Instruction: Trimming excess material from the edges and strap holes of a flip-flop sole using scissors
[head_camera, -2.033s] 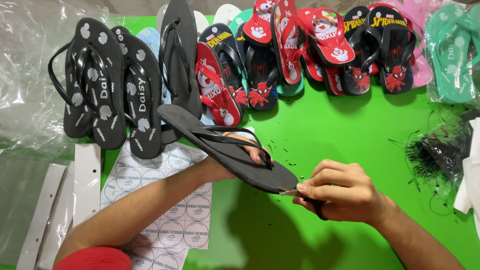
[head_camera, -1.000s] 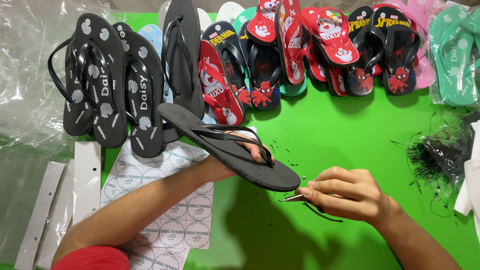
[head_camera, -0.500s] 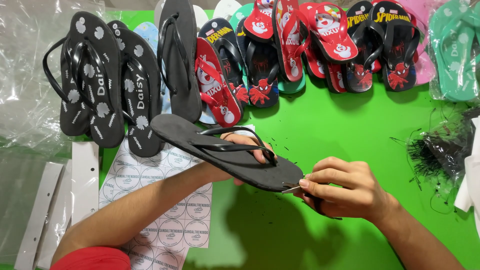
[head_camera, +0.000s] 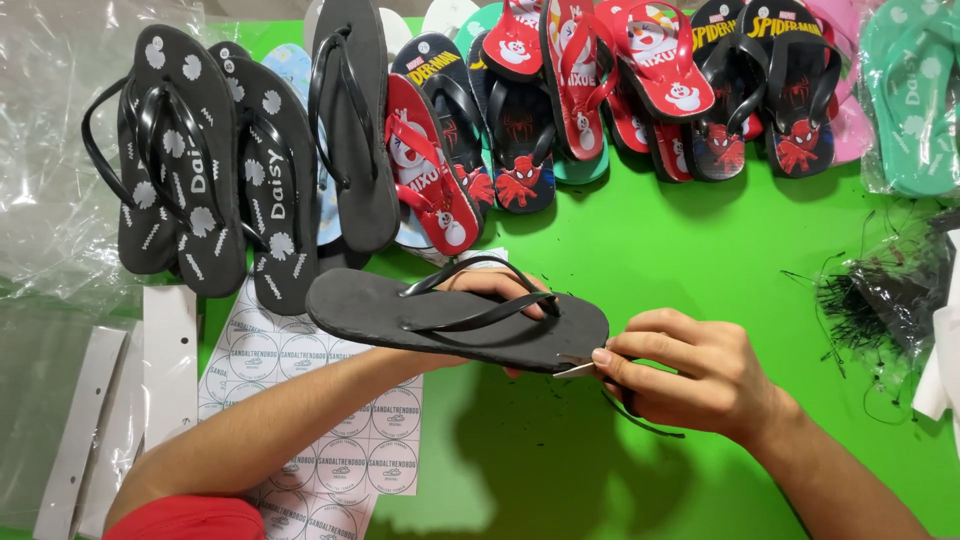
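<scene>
A green table (head_camera: 650, 260) fills the view. Along its far edge lies a row of flip-flops: two black sandals with white flower prints (head_camera: 200, 160) at the left, a plain black sandal (head_camera: 350, 120) beside them, then red cartoon-print sandals (head_camera: 430, 180), black sandals with a red masked figure (head_camera: 520, 140), and mint-green sandals (head_camera: 915, 90) at the far right. Clear plastic wrapping (head_camera: 50, 150) covers the left side of the table. Below it lie white card strips (head_camera: 120, 400) and a sheet of round white stickers (head_camera: 340, 450), partly under the person's left forearm. At the right edge sits a pile of thin black trimmings (head_camera: 880, 290).

A plain black flip-flop (head_camera: 450, 320) is held in the air above the middle of the table, near the person. Its long axis runs almost level across the view, one end pointing left toward the sticker sheet and the other right toward the right hand, dipping slightly at that end. The strap side faces up.

The left hand (head_camera: 500, 295) grips the flip-flop from underneath, fingers curled up round its far edge beside the strap. The right hand (head_camera: 690, 375) is closed on a small metal cutting tool (head_camera: 575, 368), thumb and forefinger pinching it; its tip touches the right end of the sole. A thin black strand (head_camera: 640, 420) trails below this hand.
</scene>
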